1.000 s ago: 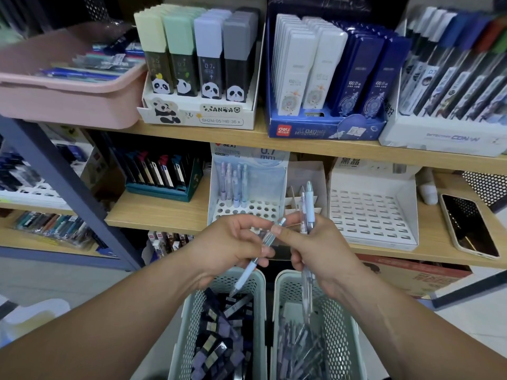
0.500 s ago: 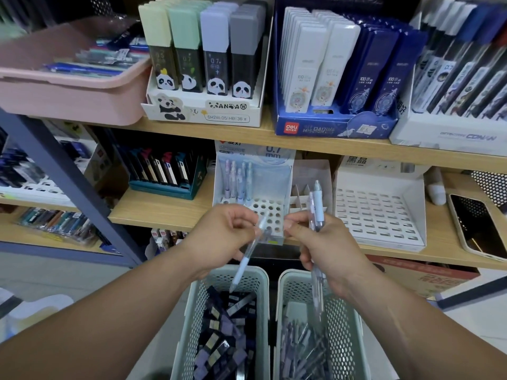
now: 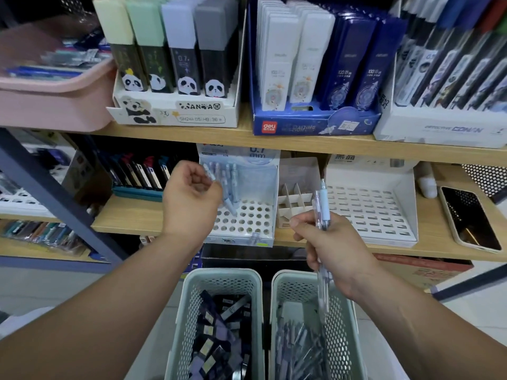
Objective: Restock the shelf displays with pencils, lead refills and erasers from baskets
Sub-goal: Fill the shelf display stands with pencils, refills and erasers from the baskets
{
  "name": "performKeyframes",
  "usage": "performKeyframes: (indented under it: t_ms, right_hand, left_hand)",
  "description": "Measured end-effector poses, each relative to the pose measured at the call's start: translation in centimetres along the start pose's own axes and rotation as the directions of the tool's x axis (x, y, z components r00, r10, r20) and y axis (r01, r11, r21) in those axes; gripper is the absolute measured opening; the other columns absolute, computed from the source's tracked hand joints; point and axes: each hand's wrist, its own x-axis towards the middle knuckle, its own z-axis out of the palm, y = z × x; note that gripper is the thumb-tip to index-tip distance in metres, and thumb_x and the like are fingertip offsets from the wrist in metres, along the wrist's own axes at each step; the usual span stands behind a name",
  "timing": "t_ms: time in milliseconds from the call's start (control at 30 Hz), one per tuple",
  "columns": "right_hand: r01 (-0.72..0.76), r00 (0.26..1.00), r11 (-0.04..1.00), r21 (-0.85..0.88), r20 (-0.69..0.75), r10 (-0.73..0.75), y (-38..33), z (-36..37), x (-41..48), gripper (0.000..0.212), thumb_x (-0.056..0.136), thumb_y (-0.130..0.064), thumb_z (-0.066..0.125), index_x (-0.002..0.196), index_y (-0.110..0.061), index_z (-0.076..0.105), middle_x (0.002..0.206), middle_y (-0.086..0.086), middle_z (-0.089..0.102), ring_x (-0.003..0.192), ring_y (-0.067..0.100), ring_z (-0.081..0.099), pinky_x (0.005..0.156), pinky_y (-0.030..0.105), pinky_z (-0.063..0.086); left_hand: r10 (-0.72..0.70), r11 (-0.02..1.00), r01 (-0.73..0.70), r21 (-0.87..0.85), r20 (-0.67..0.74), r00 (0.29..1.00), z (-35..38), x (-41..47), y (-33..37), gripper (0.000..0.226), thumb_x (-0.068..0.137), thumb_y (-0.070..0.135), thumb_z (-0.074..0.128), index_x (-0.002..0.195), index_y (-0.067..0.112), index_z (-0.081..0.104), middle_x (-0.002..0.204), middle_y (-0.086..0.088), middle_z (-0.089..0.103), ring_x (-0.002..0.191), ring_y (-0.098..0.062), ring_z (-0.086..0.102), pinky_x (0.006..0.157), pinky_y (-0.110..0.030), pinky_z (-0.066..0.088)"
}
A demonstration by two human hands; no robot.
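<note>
A pink plastic tub (image 3: 55, 105) on the upper shelf holds packaged pens, too blurred to tell apart. Beside it stand a white panda-print carton (image 3: 175, 116) of pastel-capped lead refill cases, a dark blue display box (image 3: 315, 126) of white and navy cases, and a white printed carton (image 3: 439, 130) of slim packs. On the lower shelf, a teal tray (image 3: 137, 192) carries dark packs. A white perforated pencil stand (image 3: 247, 222) has a few pale pencils upright in its back rows. Next come a divided cardboard insert (image 3: 292, 201) and a white slotted display tray (image 3: 370, 212). Below, the left pale green mesh basket (image 3: 219, 277) holds dark purple refill packs, and the right pale green mesh basket (image 3: 299, 279) holds loose mechanical pencils.

The left hand (image 3: 189, 204) curls around one pale blue mechanical pencil (image 3: 229, 205), tilted tip-down over the stand's holes. The right hand (image 3: 329, 248) clasps a small bundle of clear mechanical pencils (image 3: 322, 204) upright above the right basket.
</note>
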Motion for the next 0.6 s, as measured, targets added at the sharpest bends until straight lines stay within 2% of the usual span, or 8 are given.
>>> performKeyframes:
  t_ms: [100, 367, 533, 600]
  right_hand:
    - [0.003, 1.000, 1.000, -0.009, 0.016, -0.003, 0.2, -0.3, 0.1, 0.007, 0.091, -0.018, 0.074, 0.095, -0.014, 0.071, 0.079, 0.010, 0.065, 0.041, 0.015, 0.045, 0.042, 0.026, 0.038]
    - [0.006, 0.999, 1.000, -0.010, 0.034, -0.005, 0.2, -0.9, 0.4, 0.006, 0.091, -0.017, 0.073, 0.095, -0.013, 0.071, 0.077, 0.008, 0.066, 0.042, 0.015, 0.045, 0.042, 0.026, 0.037]
    - [0.010, 0.998, 1.000, -0.022, 0.061, -0.008, 0.3, -0.8, 0.4, 0.008, 0.092, -0.017, 0.072, 0.098, -0.012, 0.071, 0.077, 0.007, 0.066, 0.042, 0.015, 0.045, 0.042, 0.025, 0.038]
    - [0.010, 0.998, 1.000, -0.025, 0.063, -0.009, 0.4, -0.9, 0.5, 0.009, 0.091, -0.018, 0.072, 0.098, -0.012, 0.071, 0.078, 0.007, 0.066, 0.042, 0.015, 0.046, 0.042, 0.025, 0.038]
  left_hand:
    - [0.006, 0.999, -0.006, 0.036, 0.006, 1.000, 0.6, -0.1, -0.7, 0.028, 0.082, -0.004, 0.066, 0.084, 0.021, 0.054, 0.078, -0.003, 0.057, 0.074, -0.021, 0.057, 0.077, -0.056, 0.058]
    - [0.108, 0.974, -0.110, 0.196, 0.022, 0.994, 0.7, 0.2, -1.2, 0.028, 0.084, 0.003, 0.069, 0.082, 0.026, 0.052, 0.077, 0.007, 0.058, 0.068, -0.002, 0.054, 0.068, -0.021, 0.050]
    - [0.084, 0.951, -0.106, 0.290, 0.087, 0.993, 0.8, 0.2, -1.9, 0.026, 0.080, 0.001, 0.071, 0.083, 0.021, 0.055, 0.073, 0.005, 0.058, 0.061, -0.002, 0.053, 0.064, -0.023, 0.051]
    - [0.087, 0.943, -0.116, 0.312, 0.106, 0.991, 0.8, 0.1, -2.0, 0.027, 0.081, 0.002, 0.072, 0.090, 0.022, 0.056, 0.073, 0.006, 0.058, 0.059, 0.000, 0.054, 0.062, -0.018, 0.049]
